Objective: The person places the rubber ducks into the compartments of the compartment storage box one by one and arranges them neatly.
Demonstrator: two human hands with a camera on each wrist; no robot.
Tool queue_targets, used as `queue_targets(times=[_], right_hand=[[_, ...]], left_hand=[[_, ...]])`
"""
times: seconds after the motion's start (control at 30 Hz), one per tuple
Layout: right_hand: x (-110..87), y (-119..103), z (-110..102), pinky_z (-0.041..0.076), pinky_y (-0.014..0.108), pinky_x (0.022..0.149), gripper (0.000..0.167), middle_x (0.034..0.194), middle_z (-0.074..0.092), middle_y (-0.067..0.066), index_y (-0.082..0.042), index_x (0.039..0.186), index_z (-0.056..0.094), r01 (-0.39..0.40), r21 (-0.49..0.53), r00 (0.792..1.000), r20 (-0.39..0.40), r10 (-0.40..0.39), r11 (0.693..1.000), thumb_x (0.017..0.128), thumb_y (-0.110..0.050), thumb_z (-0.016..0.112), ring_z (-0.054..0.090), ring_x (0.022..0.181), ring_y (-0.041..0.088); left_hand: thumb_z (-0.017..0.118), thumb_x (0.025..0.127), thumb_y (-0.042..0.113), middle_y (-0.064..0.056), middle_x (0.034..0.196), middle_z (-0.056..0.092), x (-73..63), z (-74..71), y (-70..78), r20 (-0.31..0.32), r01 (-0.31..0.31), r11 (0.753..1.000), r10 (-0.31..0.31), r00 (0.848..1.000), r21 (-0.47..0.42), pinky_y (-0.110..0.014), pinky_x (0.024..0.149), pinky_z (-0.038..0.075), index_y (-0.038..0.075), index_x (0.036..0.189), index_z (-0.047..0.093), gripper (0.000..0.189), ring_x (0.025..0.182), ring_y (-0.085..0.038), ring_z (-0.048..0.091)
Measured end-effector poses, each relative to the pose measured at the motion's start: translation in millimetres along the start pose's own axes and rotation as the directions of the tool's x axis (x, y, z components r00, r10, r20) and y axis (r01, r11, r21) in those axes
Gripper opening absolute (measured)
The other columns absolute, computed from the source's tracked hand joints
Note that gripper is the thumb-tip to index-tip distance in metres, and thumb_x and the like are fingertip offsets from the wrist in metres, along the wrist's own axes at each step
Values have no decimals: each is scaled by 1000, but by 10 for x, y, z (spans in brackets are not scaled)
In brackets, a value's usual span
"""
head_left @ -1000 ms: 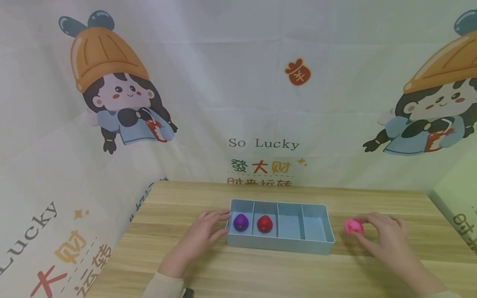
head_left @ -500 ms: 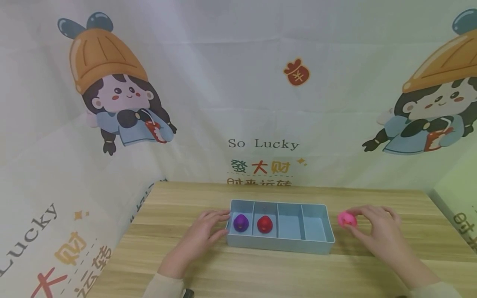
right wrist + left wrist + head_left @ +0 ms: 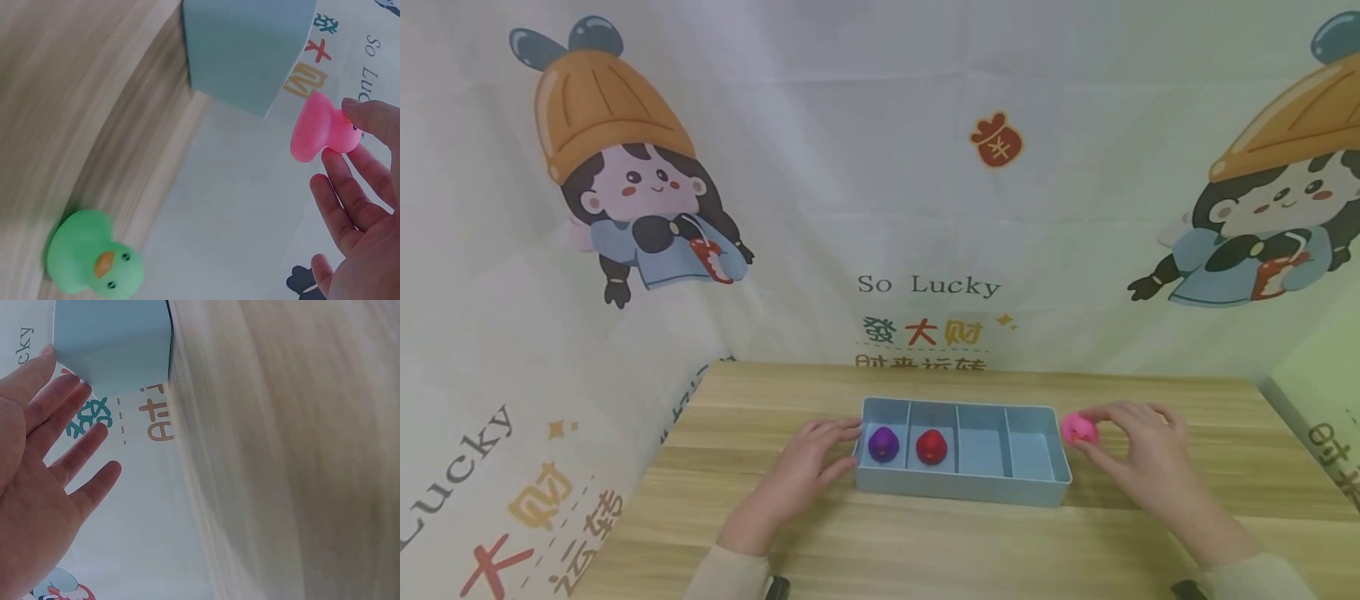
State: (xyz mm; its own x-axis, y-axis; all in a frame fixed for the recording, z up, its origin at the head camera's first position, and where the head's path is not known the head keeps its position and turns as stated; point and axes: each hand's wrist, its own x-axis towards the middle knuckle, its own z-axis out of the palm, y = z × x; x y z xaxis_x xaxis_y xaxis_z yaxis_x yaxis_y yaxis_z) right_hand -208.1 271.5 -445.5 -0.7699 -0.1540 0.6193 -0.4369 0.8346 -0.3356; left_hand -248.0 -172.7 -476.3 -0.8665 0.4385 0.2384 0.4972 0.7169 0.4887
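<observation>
Pink duck (image 3: 312, 132) in right grip (image 3: 1144, 446), left grip (image 3: 805, 460) wide, tray wall (image 3: 244, 56) alongside, green duck (image 3: 81, 250) nearby

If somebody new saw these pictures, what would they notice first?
Probably the pink duck, pinched in the right hand by the right end of the blue box. A purple toy sits in the box's leftmost compartment, a red one in the next. The right wrist view shows a green duck on the table.

Right grip (image 3: 1153, 457) pinches; left grip (image 3: 805, 463) splays (seemingly relaxed).
</observation>
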Motion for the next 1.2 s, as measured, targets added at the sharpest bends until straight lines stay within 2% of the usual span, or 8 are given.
queue_targets(times=[0.37,0.67,1.0,1.2], right_hand=[[122,-140,56,30,64,100,37,99,76,6,-13,105,75,3,50,1000,-2,-3,999,73,-17,93,66,98,32],[183,-250,102,30,68,102,38,101,77,8,-11,107,74,-17,59,999,42,15,998,74,-17,93,64,103,35],[214,-351,196,31,66,103,37,101,76,5,-13,107,74,2,84,999,49,-7,996,74,-14,93,65,101,31],[226,-357,248,30,65,104,37,102,76,4,-13,108,74,8,79,998,55,-12,997,75,-15,92,66,102,30]], left_hand=[[73,96,20,-8,149,60,0,-16,-22,-31,-15,1000,15,999,-8,-55,118,42,6,136,64,44,138,-30,52],[73,96,24,-4,152,58,-74,0,-43,0,36,999,-36,999,-27,-53,121,40,9,138,64,45,141,-28,50],[74,95,22,-5,151,58,-70,35,-35,-13,22,1000,-23,1000,-13,-54,120,41,9,138,64,46,140,-29,51],[74,95,24,-4,151,59,-13,28,-24,-18,14,1000,-14,1000,-3,-54,120,41,9,138,64,46,140,-28,51]])
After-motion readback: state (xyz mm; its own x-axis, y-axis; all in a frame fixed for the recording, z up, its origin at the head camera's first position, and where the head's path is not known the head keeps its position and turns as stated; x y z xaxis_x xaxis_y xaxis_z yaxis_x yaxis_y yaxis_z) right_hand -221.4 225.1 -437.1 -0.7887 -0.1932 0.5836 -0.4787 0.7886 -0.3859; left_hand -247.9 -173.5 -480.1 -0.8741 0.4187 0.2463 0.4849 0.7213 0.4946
